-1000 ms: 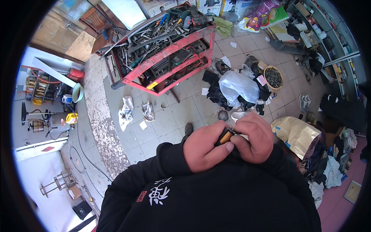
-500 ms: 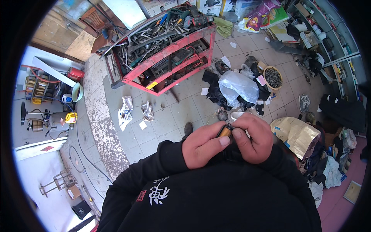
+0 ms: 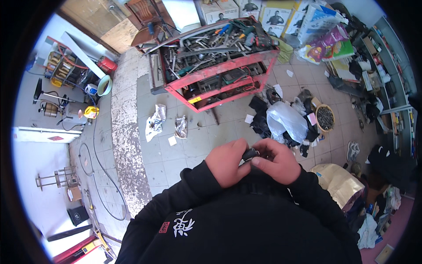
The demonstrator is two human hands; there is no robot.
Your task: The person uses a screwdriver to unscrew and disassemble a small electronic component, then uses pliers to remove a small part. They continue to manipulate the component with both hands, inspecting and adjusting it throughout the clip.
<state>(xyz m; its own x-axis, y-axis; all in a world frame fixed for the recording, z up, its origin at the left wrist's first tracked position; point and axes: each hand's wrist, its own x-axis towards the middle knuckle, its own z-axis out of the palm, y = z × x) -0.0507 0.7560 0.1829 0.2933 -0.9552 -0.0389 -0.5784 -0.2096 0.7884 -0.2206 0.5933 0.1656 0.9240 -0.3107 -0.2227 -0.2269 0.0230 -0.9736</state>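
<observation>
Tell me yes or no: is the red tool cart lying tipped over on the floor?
No. The red tool cart stands upright on the tiled floor, its top tray heaped with tools, well beyond the hands.

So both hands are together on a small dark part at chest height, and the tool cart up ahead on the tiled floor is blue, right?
Not quite: the tool cart is red, not blue, as the head view shows. The rest holds: the left hand and the right hand meet on a small dark part in front of the chest, above the tiled floor.

Black long-sleeved top [image 3: 246, 224], white characters – small red patch on left chest, bare hands
</observation>
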